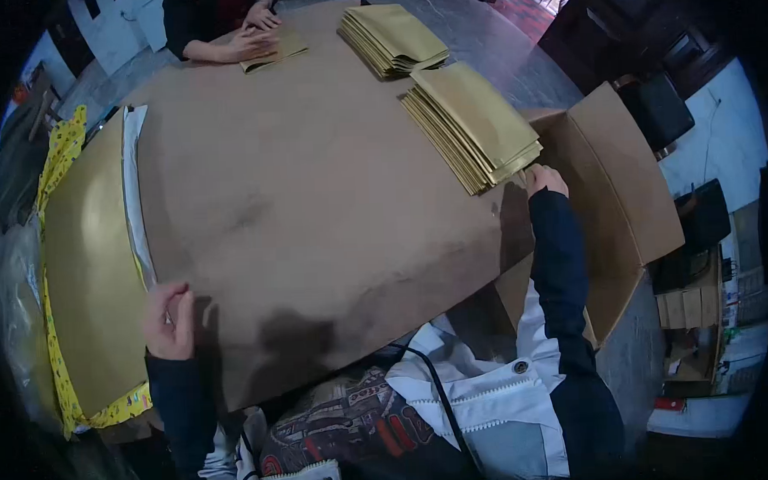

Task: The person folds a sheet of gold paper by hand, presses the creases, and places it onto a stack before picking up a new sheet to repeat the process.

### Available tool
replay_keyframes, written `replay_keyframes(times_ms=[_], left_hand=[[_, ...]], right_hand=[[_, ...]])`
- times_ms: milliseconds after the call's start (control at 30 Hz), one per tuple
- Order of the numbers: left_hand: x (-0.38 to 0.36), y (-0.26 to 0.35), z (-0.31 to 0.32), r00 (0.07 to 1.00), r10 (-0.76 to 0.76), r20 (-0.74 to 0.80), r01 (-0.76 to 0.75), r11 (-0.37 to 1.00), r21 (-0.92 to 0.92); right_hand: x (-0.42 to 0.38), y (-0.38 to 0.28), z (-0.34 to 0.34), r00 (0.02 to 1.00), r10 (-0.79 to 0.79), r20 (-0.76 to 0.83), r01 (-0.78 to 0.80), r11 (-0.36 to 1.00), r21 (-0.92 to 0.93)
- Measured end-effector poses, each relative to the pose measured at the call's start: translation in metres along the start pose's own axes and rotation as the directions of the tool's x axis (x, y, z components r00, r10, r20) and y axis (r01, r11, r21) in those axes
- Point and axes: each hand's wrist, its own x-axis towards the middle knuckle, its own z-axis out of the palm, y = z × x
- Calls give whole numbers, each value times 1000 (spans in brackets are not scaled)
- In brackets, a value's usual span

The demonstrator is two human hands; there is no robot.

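My right hand (547, 180) is at the near corner of a stack of folded gold paper sheets (477, 118), fingers closed at the edge of the lower layers. The fingertips are partly hidden, so how many sheets they pinch cannot be seen. My left hand (170, 322) hovers at the near left of the cardboard-covered table (297, 158), loosely curled, with a gap between thumb and fingers and nothing visible in it. Beside it lies a large pile of flat gold sheets (93, 267) in yellow patterned wrapping (58, 162).
Another stack of folded gold sheets (391, 38) stands farther back. Across the table, a person's hands (257, 43) press on a folded gold piece (286, 50). An open cardboard box (623, 181) adjoins the table's right edge.
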Motion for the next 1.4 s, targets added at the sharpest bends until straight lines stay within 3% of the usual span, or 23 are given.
replay_keyframes(times_ms=[67, 133, 267, 333, 433, 467, 533, 600, 700, 767, 833, 933, 1033, 1067, 1100, 1133, 1167, 1200, 1267, 1300, 1333, 1367, 1400], left_hand=[[61, 40, 23, 970, 244, 17, -244, 969, 41], [121, 71, 63, 930, 352, 103, -338, 932, -133], [225, 127, 193, 807, 536, 246, -481, 840, -251], [255, 154, 256, 782, 544, 303, -534, 836, -124], [293, 188, 330, 762, 537, 361, -574, 819, -3], [308, 196, 346, 755, 508, 416, -560, 829, 4], [335, 202, 377, 740, 428, 519, -524, 851, 45], [358, 215, 392, 715, 220, 664, -401, 906, 132], [376, 212, 411, 719, 159, 677, -294, 952, 89], [378, 197, 435, 776, 189, 602, -337, 931, 142], [373, 189, 445, 709, 328, 624, -364, 929, -75], [359, 209, 436, 594, 312, 742, -376, 923, -87], [360, 213, 435, 572, 305, 761, -354, 929, -106], [360, 214, 433, 639, 272, 719, -417, 908, 27], [359, 211, 430, 646, 265, 715, -411, 911, 34], [357, 207, 427, 741, 276, 612, -390, 919, 59], [353, 201, 426, 820, 277, 500, -364, 927, 84], [336, 194, 423, 907, 347, 240, -331, 938, -108], [305, 191, 424, 996, 53, 68, -18, 897, -441], [285, 197, 419, 993, -110, -31, 70, 798, -599], [261, 203, 418, 970, -222, 97, 212, 585, -783], [239, 205, 422, 925, -292, 242, 332, 312, -891], [219, 207, 429, 932, -279, 232, 314, 298, -901]], right_hand=[[2, 11, 18, 1000, 14, 14, -15, 1000, 24], [-4, 11, 18, 992, 42, 116, -49, 997, 55], [-8, 23, 44, 995, 21, 102, -34, 991, 131], [-8, 14, 34, 994, 9, 108, -31, 979, 203], [-1, 28, 69, 990, -140, 24, 136, 984, 114], [1, 28, 66, 984, -147, 100, 130, 978, 162], [0, 27, 66, 988, -130, 89, 114, 979, 168], [3, 25, 61, 983, -142, 116, 125, 982, 144], [8, 22, 61, 985, -139, 99, 125, 983, 133], [13, 21, 57, 977, -187, 98, 172, 975, 143], [13, 20, 57, 975, -214, 56, 203, 968, 150], [15, 16, 54, 974, -225, -17, 224, 962, 155], [13, 18, 58, 969, -231, -85, 241, 961, 137], [11, 22, 52, 977, -212, 23, 207, 968, 139], [11, 30, 41, 973, -191, 128, 174, 975, 137], [18, 42, 27, 938, -126, 322, 94, 989, 112], [25, 49, 5, 952, -66, 300, 37, 994, 102], [32, 55, -12, 962, -4, 274, -22, 995, 94], [55, 68, -24, 998, -57, -27, 62, 964, 260], [74, 65, -20, 987, -83, -138, 125, 937, 328], [96, 59, -15, 964, -101, -248, 193, 902, 385], [117, 47, -15, 996, -89, -26, 92, 914, 395], [137, 33, -17, 979, -72, 193, -7, 926, 377]])
